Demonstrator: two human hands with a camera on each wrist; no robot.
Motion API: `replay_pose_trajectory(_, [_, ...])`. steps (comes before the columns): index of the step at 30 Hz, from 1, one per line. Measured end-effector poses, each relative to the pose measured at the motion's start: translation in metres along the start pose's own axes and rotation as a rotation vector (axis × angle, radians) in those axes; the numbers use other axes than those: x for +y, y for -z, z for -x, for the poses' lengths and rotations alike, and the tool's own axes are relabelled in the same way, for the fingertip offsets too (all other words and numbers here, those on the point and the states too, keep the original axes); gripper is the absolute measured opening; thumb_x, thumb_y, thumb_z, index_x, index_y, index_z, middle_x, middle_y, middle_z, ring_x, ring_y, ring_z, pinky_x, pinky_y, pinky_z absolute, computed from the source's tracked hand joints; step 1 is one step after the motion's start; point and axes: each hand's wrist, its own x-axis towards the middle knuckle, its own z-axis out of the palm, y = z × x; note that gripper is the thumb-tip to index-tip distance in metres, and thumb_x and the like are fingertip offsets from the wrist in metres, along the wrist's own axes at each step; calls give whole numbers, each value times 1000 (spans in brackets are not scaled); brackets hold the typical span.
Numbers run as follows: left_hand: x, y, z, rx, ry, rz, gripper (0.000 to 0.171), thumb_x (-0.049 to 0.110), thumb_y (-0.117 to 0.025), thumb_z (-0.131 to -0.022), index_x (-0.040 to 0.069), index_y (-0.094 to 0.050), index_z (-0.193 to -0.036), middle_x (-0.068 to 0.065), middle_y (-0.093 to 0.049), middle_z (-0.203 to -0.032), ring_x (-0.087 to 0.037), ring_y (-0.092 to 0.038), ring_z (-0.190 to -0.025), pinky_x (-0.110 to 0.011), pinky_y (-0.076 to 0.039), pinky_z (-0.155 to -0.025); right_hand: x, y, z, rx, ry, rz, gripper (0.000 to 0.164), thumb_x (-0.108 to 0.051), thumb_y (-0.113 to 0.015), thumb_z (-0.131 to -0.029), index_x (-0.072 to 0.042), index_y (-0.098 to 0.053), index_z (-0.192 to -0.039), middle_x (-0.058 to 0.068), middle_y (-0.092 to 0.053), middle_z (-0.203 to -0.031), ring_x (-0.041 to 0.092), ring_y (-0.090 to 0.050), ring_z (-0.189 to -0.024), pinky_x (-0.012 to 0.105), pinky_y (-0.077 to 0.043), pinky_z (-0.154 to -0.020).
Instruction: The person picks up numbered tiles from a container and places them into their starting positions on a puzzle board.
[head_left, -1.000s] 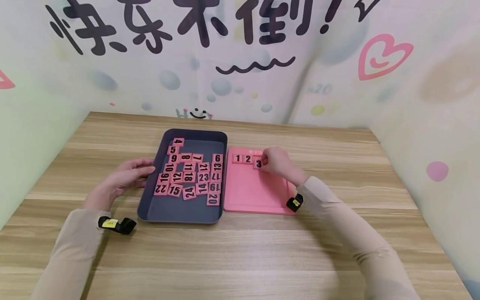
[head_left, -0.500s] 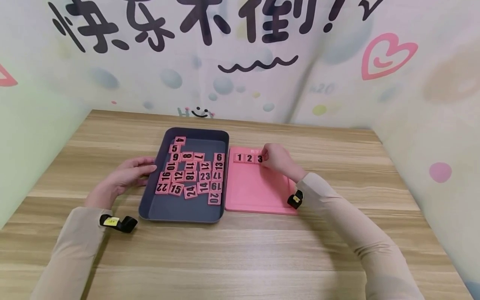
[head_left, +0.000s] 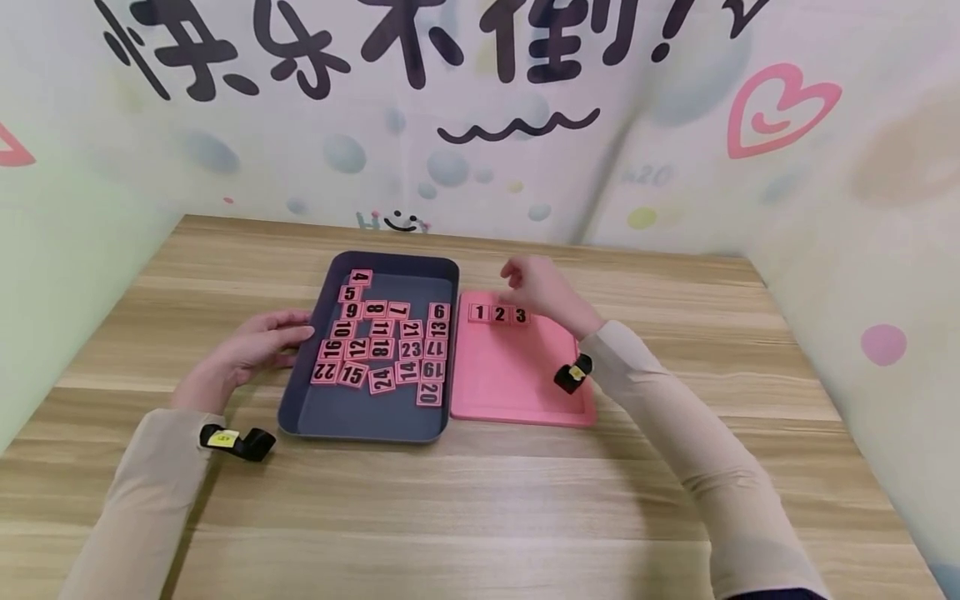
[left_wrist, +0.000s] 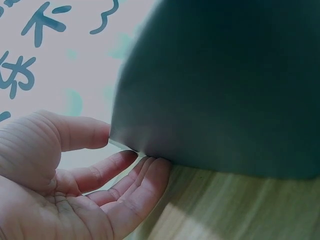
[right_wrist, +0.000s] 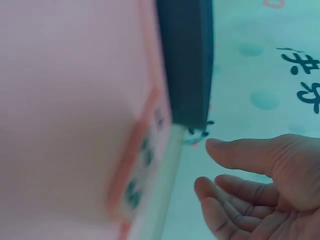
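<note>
My left hand [head_left: 251, 350] is at the left side of a dark grey tray [head_left: 360, 423]. In the left wrist view, its thumb and fingertips touch the tray's outer wall [left_wrist: 215, 100]. Several pink number tiles [head_left: 381, 348] lie inside the tray, turned various ways. Beside it is a pink board [head_left: 517, 379], where tiles 1 [head_left: 479, 313], 2 [head_left: 500, 314] and 3 [head_left: 521, 316] form a row along the top. My right hand [head_left: 546, 287] hovers over the board's upper edge with loosely bent fingers and nothing between them. The right wrist view shows it apart from the tiles.
The tray and board stand side by side on a wood-grain table [head_left: 450, 517]. Behind the table's back edge hangs a printed backdrop [head_left: 300, 167] with black writing. Each sleeve cuff carries a black wrist device [head_left: 238, 442].
My right hand has set tile 3 in line with tile 2, let it go, and lifted away toward the back. My left hand has stayed at the tray.
</note>
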Motion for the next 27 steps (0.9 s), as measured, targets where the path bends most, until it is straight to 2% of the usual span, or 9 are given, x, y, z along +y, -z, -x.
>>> replay_pose_trajectory(5, [0,1,1,3,-6,7,58,18,-49,-98,-13,-23,-141,-8,-51,-114,-4,-58,-87,-25,-51,-79,-30,-9,-22,1,37,-115,32,-5,-71,-82,7,-60,-109,20,-62,-106,25,-59,-95,30,-48,-84])
replay_pose_trajectory(13, [-2,-1,2,3,-20,-7,57,18,-48,-99,-13,-25,-140,-10,-52,-115,-5,-58,-87,-25,-51,-79,-63,-38,-48,-24,80,-281,32,-9,-70,-85,4,-61,-112,15,-62,-106,21,-59,-94,25,-49,-80])
replay_pose_trajectory(18, [-1,-1,2,14,-20,4,57,18,-49,-99,-13,-25,-140,-10,-52,-115,-4,-58,-87,-25,-51,-79,-80,-55,-63,-50,97,-304,32,-10,-68,-86,2,-61,-114,13,-62,-108,19,-59,-96,22,-47,-81])
replay_pose_trajectory(24, [-2,-2,2,12,-17,10,58,18,-48,-99,-12,-23,-141,-23,-43,-127,-3,-57,-88,-25,-51,-79,-94,-77,-78,-80,118,-329,31,-8,-66,-88,1,-61,-117,14,-61,-113,19,-58,-100,22,-47,-82])
replay_pose_trajectory(27, [-2,-2,3,14,-15,11,58,18,-47,-99,-12,-23,-141,-26,-40,-130,-3,-57,-88,-25,-51,-79,-99,-88,-84,-82,130,-338,31,-7,-66,-88,0,-62,-118,14,-62,-113,19,-58,-100,23,-47,-81])
